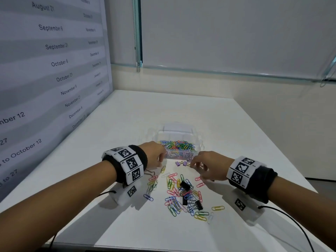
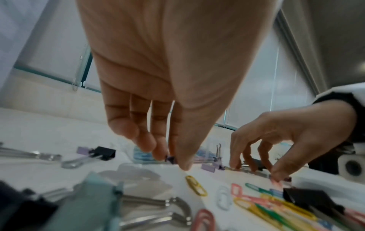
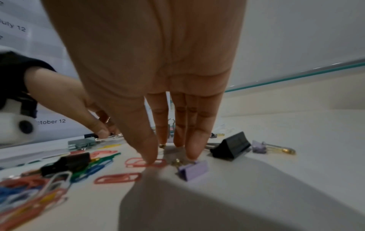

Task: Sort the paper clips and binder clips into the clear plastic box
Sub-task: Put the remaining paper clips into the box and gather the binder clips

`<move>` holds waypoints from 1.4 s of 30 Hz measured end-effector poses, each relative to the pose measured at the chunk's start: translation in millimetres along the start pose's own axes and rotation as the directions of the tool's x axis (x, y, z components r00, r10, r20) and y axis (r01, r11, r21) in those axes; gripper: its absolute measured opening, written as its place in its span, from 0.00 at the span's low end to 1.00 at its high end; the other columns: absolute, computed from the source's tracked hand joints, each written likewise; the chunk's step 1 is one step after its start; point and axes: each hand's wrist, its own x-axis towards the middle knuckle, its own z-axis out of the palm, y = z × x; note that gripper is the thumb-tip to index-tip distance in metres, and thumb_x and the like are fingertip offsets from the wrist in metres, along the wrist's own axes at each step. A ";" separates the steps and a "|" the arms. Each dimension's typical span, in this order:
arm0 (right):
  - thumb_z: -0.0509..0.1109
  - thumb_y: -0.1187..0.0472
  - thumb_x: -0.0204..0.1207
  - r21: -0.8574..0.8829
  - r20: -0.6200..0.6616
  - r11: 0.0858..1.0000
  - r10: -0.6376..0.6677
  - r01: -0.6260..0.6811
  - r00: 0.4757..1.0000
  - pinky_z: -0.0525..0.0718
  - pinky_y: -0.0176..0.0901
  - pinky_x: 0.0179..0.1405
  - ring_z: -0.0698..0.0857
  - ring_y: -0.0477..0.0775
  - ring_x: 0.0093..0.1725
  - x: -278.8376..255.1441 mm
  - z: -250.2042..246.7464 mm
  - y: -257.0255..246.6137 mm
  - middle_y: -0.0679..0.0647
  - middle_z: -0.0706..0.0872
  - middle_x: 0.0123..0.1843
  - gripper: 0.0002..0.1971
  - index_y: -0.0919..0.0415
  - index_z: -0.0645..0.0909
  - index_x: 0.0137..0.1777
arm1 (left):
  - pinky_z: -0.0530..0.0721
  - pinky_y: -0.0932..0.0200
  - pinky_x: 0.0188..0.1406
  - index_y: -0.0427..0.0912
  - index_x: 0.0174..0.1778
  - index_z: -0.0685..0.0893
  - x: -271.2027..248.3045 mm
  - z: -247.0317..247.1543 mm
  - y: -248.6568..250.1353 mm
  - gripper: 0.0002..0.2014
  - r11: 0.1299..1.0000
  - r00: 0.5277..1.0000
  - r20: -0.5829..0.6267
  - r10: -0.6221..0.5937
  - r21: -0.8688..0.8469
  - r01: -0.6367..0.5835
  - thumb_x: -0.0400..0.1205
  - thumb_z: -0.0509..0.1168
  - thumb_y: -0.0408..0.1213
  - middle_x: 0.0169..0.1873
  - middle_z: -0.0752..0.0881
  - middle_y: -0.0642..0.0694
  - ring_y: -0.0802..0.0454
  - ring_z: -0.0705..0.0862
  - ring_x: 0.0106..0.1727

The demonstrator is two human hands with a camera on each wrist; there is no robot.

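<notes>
On table: loose clips [image 1: 183, 194], many colours; black binder clips [image 1: 185, 184] among them
Box [image 1: 179, 140]: clear; coloured clips inside
Left hand [image 1: 154, 155]: pinches small purple clip [image 2: 170, 159]
Right hand [image 1: 209, 165]: fingers curled down; grip unclear

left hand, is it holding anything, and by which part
The left hand pinches a small purple binder clip, seemingly by its body, between thumb and fingertips.
</notes>
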 end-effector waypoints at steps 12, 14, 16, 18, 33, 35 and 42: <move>0.78 0.47 0.64 0.181 0.083 0.983 0.001 -0.016 0.997 0.83 0.43 0.55 0.83 0.48 0.49 -26.2 8.7 -7.7 0.47 0.84 0.51 0.22 0.47 0.82 0.58 | 0.71 0.60 0.41 0.43 0.57 0.80 -4.1 8.6 51.6 0.20 0.968 0.960 0.135 0.245 -0.080 -0.236 0.76 0.68 0.52 0.44 0.80 0.48 0.53 0.75 0.44; 0.81 0.45 0.58 0.182 0.086 0.983 0.017 -0.032 0.996 0.84 0.45 0.55 0.82 0.48 0.49 -29.5 11.7 -9.9 0.48 0.83 0.54 0.26 0.46 0.82 0.58 | 0.69 0.61 0.38 0.41 0.57 0.79 -4.0 11.1 57.9 0.21 0.968 0.957 0.142 0.252 -0.043 -0.249 0.76 0.68 0.52 0.44 0.79 0.47 0.53 0.74 0.43; 0.81 0.44 0.56 0.202 0.075 0.978 0.030 -0.044 0.997 0.84 0.46 0.53 0.81 0.48 0.48 -30.7 15.6 -11.6 0.49 0.82 0.53 0.26 0.46 0.82 0.56 | 0.69 0.61 0.39 0.40 0.56 0.79 -3.6 14.5 60.9 0.19 0.967 0.957 0.140 0.255 -0.018 -0.255 0.77 0.67 0.50 0.46 0.80 0.45 0.53 0.72 0.44; 0.81 0.46 0.57 0.261 0.078 0.964 0.030 -0.050 0.996 0.85 0.43 0.49 0.82 0.46 0.45 -30.5 17.6 -12.3 0.49 0.83 0.50 0.23 0.47 0.82 0.53 | 0.70 0.59 0.43 0.40 0.56 0.80 -2.3 16.9 61.1 0.17 0.965 0.956 0.134 0.261 -0.012 -0.262 0.78 0.67 0.48 0.51 0.83 0.43 0.52 0.72 0.44; 0.77 0.43 0.64 0.263 0.096 0.962 0.051 -0.075 0.994 0.78 0.39 0.47 0.78 0.44 0.40 -27.0 12.0 -13.6 0.47 0.81 0.46 0.20 0.51 0.82 0.53 | 0.71 0.59 0.35 0.41 0.52 0.79 -20.2 -8.2 14.4 0.12 0.997 0.994 0.082 0.069 0.025 -0.071 0.76 0.65 0.42 0.34 0.74 0.54 0.52 0.74 0.41; 0.77 0.46 0.65 0.264 0.092 0.964 0.007 -0.032 0.996 0.78 0.38 0.45 0.78 0.44 0.41 -23.8 14.7 -18.5 0.48 0.82 0.47 0.18 0.52 0.82 0.52 | 0.71 0.60 0.37 0.41 0.53 0.79 -20.8 -7.3 6.0 0.12 0.997 0.994 0.106 0.016 0.071 -0.024 0.76 0.65 0.42 0.35 0.75 0.54 0.51 0.76 0.43; 0.76 0.56 0.69 0.286 0.127 0.958 -0.054 0.016 0.990 0.76 0.28 0.37 0.79 0.33 0.30 -18.1 10.6 -26.6 0.41 0.84 0.34 0.04 0.50 0.86 0.42 | 0.71 0.62 0.38 0.41 0.60 0.79 -26.0 -0.5 1.0 0.16 0.993 0.994 0.108 -0.014 0.118 0.001 0.77 0.65 0.42 0.57 0.77 0.44 0.47 0.77 0.54</move>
